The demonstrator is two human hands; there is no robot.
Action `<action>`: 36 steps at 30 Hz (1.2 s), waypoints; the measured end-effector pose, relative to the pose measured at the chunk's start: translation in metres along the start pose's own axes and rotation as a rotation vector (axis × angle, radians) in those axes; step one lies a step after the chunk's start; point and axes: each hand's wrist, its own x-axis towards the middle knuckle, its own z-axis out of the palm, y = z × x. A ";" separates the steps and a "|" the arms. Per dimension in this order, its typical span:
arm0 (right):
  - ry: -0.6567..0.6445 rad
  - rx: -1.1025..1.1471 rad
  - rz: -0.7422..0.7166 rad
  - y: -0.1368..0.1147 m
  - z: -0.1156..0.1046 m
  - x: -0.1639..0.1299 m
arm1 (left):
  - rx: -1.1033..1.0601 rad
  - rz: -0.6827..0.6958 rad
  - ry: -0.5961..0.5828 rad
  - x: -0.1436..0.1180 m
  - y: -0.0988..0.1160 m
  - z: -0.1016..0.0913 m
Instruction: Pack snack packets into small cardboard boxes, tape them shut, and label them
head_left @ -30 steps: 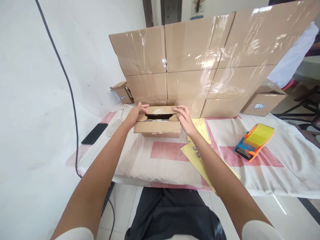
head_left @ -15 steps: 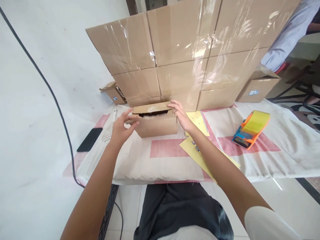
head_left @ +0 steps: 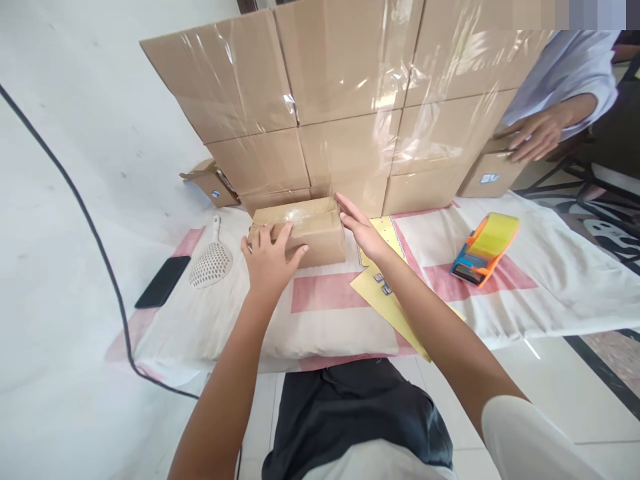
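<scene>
A small brown cardboard box (head_left: 320, 243) sits on the cloth-covered table with its top flaps folded down. My left hand (head_left: 270, 257) lies with spread fingers over the box's left top and front. Against its right end rests my right hand (head_left: 363, 230), fingers stretched out along the upper corner. Glossy clear tape shows on the box's top. Right of the box, partly under my right forearm, are yellow sheets (head_left: 387, 303) with small stickers. Farther right stands an orange and blue tape dispenser (head_left: 485, 250) with a yellow roll.
A taped cardboard partition (head_left: 350, 87) rises behind the box. Left lie a white perforated scoop (head_left: 213, 263) and a black phone (head_left: 163, 282). Another small box (head_left: 210, 181) stands at the back left. At the right, another person's hand (head_left: 540, 133) touches a further box (head_left: 493, 175).
The raised top flaps have come down, covering the dark opening. My left hand has moved from the box's left side onto its top. Another person's hand has appeared at the right box.
</scene>
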 end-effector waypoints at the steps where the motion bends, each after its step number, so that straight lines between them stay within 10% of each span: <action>1: 0.010 -0.016 -0.001 -0.003 -0.003 0.000 | 0.006 -0.020 -0.002 0.000 0.002 0.002; 9: 0.230 -0.340 -0.278 -0.111 -0.071 -0.053 | -0.055 -0.074 -0.005 0.006 0.000 0.003; 14: 0.583 -0.501 -0.432 -0.152 -0.130 -0.097 | -0.124 -0.114 0.030 0.000 0.016 -0.004; 18: 0.739 -0.451 -0.410 -0.133 -0.134 -0.086 | -0.201 0.071 0.021 -0.042 0.091 0.006; 22: 0.629 -0.207 -0.499 -0.119 -0.116 -0.066 | -0.402 0.584 -0.601 -0.087 0.158 0.034; 26: 0.723 -0.410 -0.473 -0.111 -0.141 -0.092 | -0.338 0.534 -0.707 -0.087 0.155 0.053; 31: 1.190 -0.444 -0.155 -0.046 -0.198 -0.157 | -0.282 0.521 -0.597 -0.067 0.134 0.056; 36: 0.941 -0.357 0.182 -0.003 -0.194 -0.177 | -0.578 0.468 -0.600 -0.034 0.159 0.053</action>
